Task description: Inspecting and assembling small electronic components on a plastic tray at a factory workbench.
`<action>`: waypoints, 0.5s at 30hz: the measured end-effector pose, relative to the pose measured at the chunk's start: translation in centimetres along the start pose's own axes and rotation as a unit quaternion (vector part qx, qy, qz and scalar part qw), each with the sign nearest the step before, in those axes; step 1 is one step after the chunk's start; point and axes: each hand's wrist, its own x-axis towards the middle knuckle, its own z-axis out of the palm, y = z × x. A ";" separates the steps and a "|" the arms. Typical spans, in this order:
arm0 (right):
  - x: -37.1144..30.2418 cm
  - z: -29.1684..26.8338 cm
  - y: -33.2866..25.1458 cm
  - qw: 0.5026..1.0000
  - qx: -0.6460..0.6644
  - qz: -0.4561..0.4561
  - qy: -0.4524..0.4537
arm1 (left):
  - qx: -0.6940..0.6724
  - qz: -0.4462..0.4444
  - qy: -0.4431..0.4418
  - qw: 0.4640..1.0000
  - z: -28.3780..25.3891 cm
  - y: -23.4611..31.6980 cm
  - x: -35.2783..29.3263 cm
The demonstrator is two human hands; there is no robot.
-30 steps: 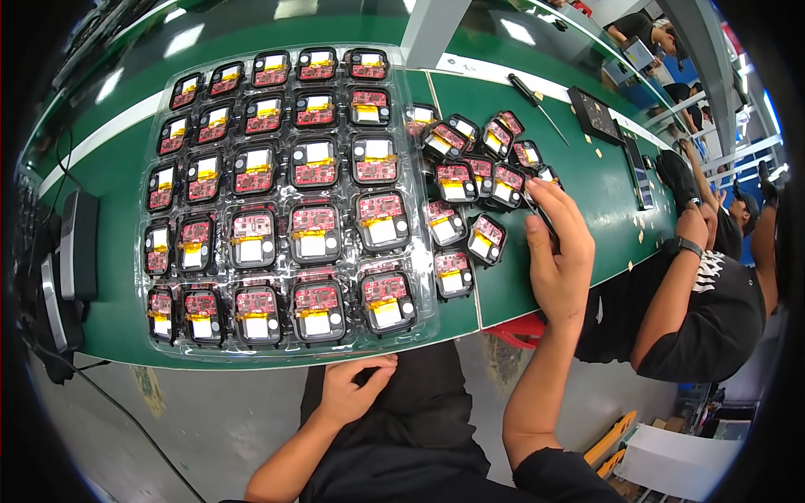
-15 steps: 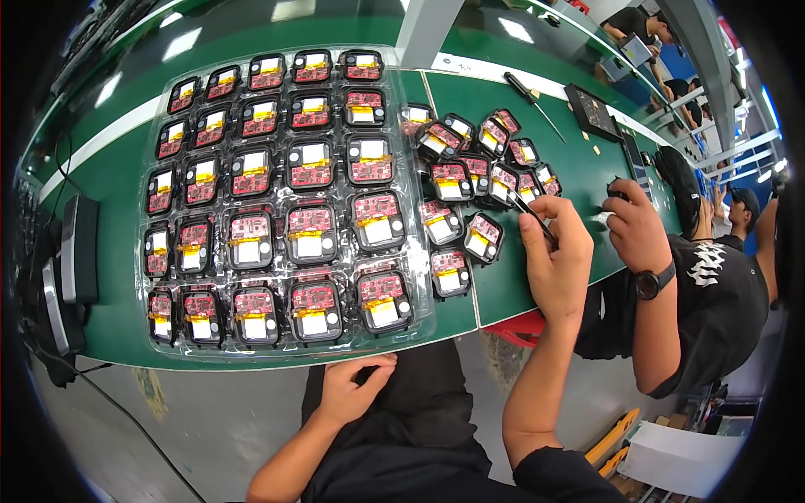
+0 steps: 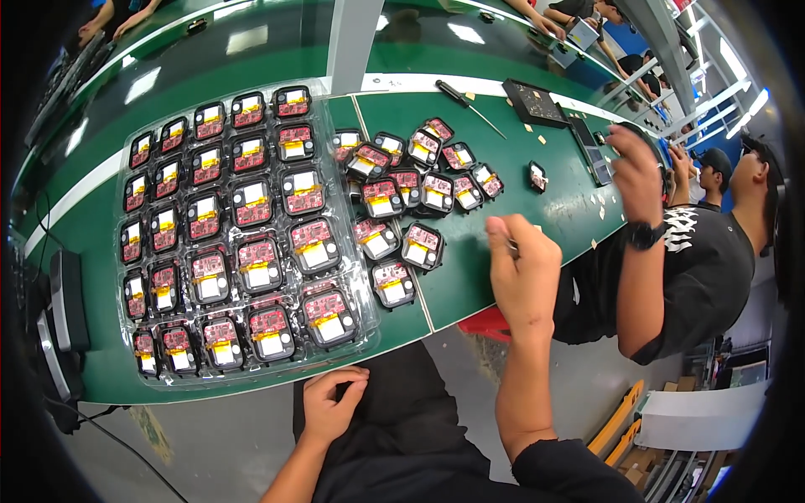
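My right hand (image 3: 524, 272) is closed above the table's right part, over bare green surface. It grips tweezers (image 3: 513, 245), mostly hidden by my fingers. To its left lies a loose pile of square black watch-like cases (image 3: 437, 193), with red circuit boards, white blocks and yellow tape inside. Further left, a clear plastic tray (image 3: 369, 323) holds rows of the same cases. My left hand (image 3: 335, 402) rests on my lap below the table's front edge, its fingers curled toward the thumb; nothing shows in it.
A co-worker's raised hand (image 3: 636, 168) is on the right. Near it lies one separate case (image 3: 537, 176). A screwdriver (image 3: 457, 96), a black box (image 3: 534, 102) and small scraps lie further back. A grey post (image 3: 344, 46) rises behind the tray. Dark equipment (image 3: 69, 302) stands far left.
The view has turned right, so the table's contents appear further left. My right hand has drawn away from the pile. A co-worker's hand has lifted, and a single case now lies on the table.
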 end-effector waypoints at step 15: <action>0.6 -1.9 3.9 0.983 -0.149 0.081 0.067 | 0.027 0.009 -0.001 1.000 -0.3 0.8 -0.4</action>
